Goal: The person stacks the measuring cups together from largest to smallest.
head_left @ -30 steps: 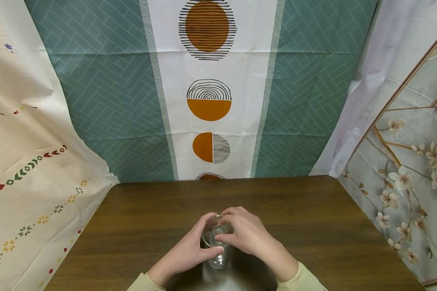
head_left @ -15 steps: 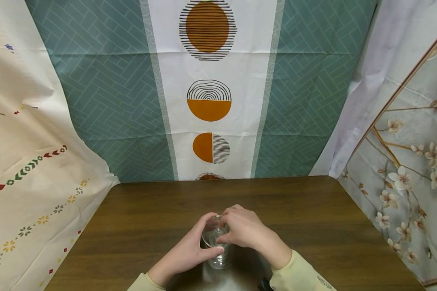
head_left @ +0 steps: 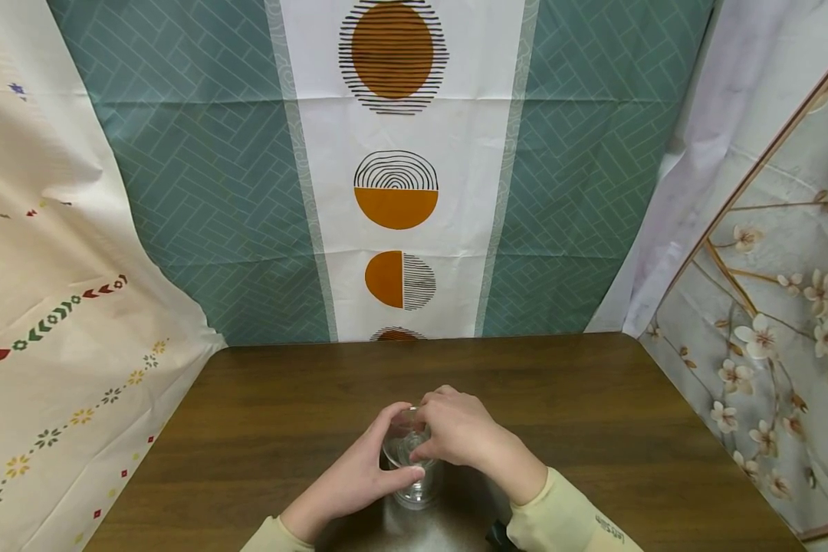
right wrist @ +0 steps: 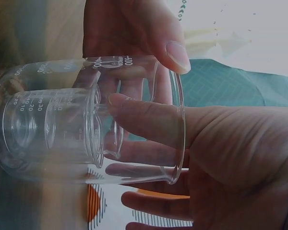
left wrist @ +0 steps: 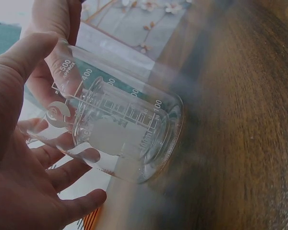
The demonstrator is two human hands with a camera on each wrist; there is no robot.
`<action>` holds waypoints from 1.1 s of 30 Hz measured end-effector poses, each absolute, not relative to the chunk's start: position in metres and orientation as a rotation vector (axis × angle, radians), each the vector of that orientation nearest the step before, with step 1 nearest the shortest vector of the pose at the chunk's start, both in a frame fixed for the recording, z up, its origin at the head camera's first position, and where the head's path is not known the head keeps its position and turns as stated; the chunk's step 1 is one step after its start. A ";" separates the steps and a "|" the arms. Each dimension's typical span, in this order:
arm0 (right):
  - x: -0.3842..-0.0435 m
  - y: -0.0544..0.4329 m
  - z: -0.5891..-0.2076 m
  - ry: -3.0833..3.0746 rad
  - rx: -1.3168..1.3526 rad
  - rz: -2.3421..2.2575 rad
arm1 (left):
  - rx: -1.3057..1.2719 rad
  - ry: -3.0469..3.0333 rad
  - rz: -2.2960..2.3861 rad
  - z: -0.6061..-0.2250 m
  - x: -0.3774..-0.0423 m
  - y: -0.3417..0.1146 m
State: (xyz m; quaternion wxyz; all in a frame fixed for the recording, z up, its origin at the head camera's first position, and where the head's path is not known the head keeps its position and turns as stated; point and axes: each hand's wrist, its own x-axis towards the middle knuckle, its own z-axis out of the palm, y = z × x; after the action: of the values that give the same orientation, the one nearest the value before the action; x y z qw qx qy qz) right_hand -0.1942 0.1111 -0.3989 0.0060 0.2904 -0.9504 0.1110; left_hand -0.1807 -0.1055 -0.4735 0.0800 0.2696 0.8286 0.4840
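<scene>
A large clear glass beaker (head_left: 414, 491) stands on the table, white graduations up to 500 on its side. Nested inside is a smaller graduated beaker (right wrist: 62, 122), and a further small glass rim (right wrist: 118, 139) shows at its mouth. My left hand (head_left: 366, 479) grips the large beaker near its rim, thumb on the near side and fingers round the far side. My right hand (head_left: 465, 429) reaches over the mouth. Its thumb (right wrist: 149, 117) is inside the large beaker and appears to pinch the innermost rim with the forefinger; the glass blurs the exact contact.
The brown wooden table (head_left: 283, 399) extends around the beakers. A patterned green and white cloth (head_left: 400, 169) hangs behind it, with a cream cloth (head_left: 76, 322) at left and a floral cloth (head_left: 759, 368) at right. A dark object (head_left: 500, 537) shows beside the right sleeve.
My right wrist and forearm have swung slightly up and left over the beaker, and the fingers have drawn closer together at its mouth. The left hand and large beaker stay in place.
</scene>
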 end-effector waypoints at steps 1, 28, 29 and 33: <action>-0.194 0.111 -0.399 -2.972 0.907 0.342 | 0.808 2.478 1.448 -0.473 -0.181 -0.105; -0.196 0.107 -0.400 -3.010 0.867 0.336 | 0.799 2.478 1.450 -0.475 -0.182 -0.106; -0.196 0.107 -0.400 -3.013 0.865 0.338 | 0.798 2.476 1.452 -0.474 -0.182 -0.105; -0.196 0.107 -0.401 -3.016 0.861 0.340 | 0.797 2.478 1.454 -0.474 -0.182 -0.105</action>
State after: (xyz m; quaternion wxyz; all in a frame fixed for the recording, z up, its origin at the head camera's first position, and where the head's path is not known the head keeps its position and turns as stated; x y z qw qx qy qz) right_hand -0.1964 0.1067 -0.4010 -0.0068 0.2727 -0.9560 0.1079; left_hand -0.1816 -0.1051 -0.4739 0.0802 0.2664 0.8284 0.4861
